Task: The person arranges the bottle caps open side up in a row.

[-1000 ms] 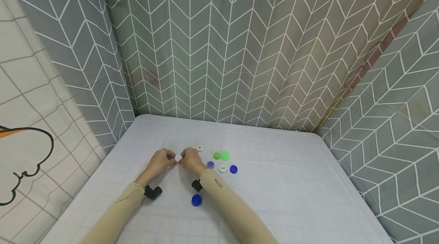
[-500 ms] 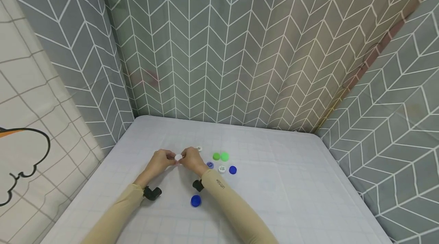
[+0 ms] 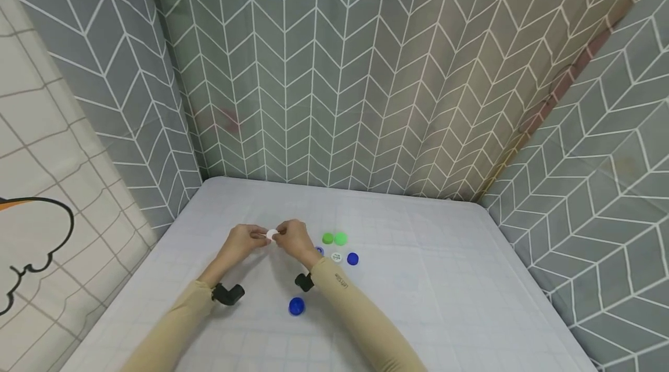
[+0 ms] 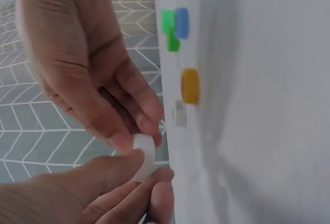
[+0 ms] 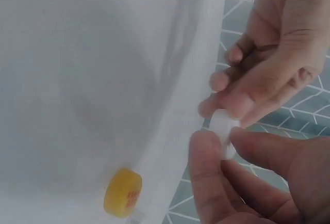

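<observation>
The left hand (image 3: 243, 242) and right hand (image 3: 295, 239) are jointly pinching a white cap (image 4: 145, 142) above the worktop (image 3: 428, 279), seemingly positioning it between them, the next move probably calling for steady, light pressure.

Room to pass over R side of tabletop (image 3: 444, 279), but L hand (image 3: 244, 242) & R hand (image 3: 294, 239) block the mid where they meet at white disc (image 3: 272, 235), w/ lg blue cap (image 3: 296, 306) betw. forearms (image 3: 172, 320), green caps (image 3: 341, 238) to R, curtain (image 3: 340, 99) behind.
</observation>
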Demonstrator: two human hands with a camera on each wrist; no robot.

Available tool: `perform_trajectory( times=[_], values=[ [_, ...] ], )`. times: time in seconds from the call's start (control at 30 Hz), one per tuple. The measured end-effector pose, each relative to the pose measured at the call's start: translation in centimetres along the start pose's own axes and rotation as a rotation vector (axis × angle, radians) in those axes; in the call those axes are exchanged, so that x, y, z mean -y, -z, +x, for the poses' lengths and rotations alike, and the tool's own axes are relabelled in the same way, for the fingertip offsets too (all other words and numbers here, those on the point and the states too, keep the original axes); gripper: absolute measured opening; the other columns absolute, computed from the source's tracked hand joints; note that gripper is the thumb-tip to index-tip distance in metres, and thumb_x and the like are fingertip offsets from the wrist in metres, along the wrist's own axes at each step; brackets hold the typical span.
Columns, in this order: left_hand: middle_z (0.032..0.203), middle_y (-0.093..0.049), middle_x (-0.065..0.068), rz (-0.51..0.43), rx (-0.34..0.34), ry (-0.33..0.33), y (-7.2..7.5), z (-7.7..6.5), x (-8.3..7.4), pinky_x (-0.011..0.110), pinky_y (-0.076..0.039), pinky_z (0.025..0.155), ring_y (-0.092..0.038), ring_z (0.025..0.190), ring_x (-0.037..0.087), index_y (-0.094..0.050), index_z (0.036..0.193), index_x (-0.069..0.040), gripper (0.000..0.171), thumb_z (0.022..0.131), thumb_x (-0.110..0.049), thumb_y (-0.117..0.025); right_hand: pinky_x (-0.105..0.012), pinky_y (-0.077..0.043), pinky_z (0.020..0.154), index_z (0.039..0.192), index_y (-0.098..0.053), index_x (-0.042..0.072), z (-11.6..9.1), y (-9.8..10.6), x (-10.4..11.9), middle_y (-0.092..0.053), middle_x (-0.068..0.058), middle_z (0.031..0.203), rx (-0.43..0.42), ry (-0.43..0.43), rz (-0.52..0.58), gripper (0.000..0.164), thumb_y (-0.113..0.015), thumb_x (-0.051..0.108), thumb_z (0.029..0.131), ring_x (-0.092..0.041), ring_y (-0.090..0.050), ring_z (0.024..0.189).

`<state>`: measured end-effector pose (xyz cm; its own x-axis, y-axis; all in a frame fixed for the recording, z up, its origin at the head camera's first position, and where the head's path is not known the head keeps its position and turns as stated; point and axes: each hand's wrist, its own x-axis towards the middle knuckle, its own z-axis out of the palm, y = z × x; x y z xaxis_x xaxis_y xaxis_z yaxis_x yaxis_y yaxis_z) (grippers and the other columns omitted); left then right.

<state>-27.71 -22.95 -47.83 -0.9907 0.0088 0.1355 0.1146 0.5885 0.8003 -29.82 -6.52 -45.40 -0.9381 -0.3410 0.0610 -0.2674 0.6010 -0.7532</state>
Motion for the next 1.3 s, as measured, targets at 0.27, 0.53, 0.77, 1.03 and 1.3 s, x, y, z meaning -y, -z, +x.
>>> perform_trajectory(
  times=[0.27, 0.53, 0.77, 1.03, 1.3],
  values=[
    [0.101, -0.073, 0.015, -0.028, -0.042, -0.002, 0.11, -0.35, -0.54, 0.036, -0.055, 0.073, -0.07, 0.093, 0.027, -0.072, 0.108, -0.002, 0.028, 0.086, -0.019, -0.071, -0.021, -0.053, 0.063, 0.108, -0.068, -0.002, 0.0, 0.11, -0.35, -0.073, -0.008, 0.089, -0.018, 0.042, 0.055, 0.022, -0.068, 0.008, 0.089, -0.007, -0.067, 0.071],
    [0.1, -0.073, 0.014, -0.042, -0.052, 0.018, 0.32, -0.28, -0.6, 0.034, -0.054, 0.071, -0.07, 0.094, 0.028, -0.072, 0.105, -0.002, 0.025, 0.086, -0.019, -0.071, -0.018, -0.051, 0.06, 0.101, -0.07, 0.0, -0.07, 0.23, -0.27, -0.072, -0.006, 0.085, -0.037, 0.073, 0.096, 0.014, -0.068, 0.005, 0.088, -0.005, -0.065, 0.069],
    [0.096, -0.074, 0.016, -0.027, -0.064, 0.03, 0.4, -0.15, -0.58, 0.03, -0.05, 0.066, -0.07, 0.091, 0.027, -0.071, 0.102, -0.003, 0.023, 0.086, -0.019, -0.072, -0.02, -0.053, 0.062, 0.104, -0.07, 0.003, -0.21, 0.29, -0.33, -0.074, -0.008, 0.087, -0.051, 0.094, 0.124, 0.016, -0.068, 0.005, 0.088, -0.007, -0.067, 0.071],
    [0.096, -0.073, 0.018, -0.028, -0.069, 0.05, 0.37, -0.29, -0.44, 0.03, -0.05, 0.064, -0.07, 0.09, 0.028, -0.068, 0.102, -0.004, 0.026, 0.086, -0.023, -0.073, -0.023, -0.055, 0.066, 0.104, -0.069, 0.003, -0.36, 0.03, -0.11, -0.074, -0.011, 0.091, -0.055, 0.093, 0.165, 0.016, -0.068, 0.009, 0.088, -0.01, -0.071, 0.075],
    [0.094, -0.074, 0.016, -0.039, -0.09, 0.021, 0.57, -0.48, -0.43, 0.03, -0.05, 0.067, -0.07, 0.091, 0.029, -0.068, 0.092, -0.006, 0.024, 0.083, -0.027, -0.076, -0.023, -0.055, 0.068, 0.108, -0.069, 0.005, -0.45, 0.02, 0.01, -0.075, -0.01, 0.094, -0.054, 0.113, 0.133, 0.024, -0.067, 0.02, 0.09, -0.011, -0.071, 0.08]
  ],
)
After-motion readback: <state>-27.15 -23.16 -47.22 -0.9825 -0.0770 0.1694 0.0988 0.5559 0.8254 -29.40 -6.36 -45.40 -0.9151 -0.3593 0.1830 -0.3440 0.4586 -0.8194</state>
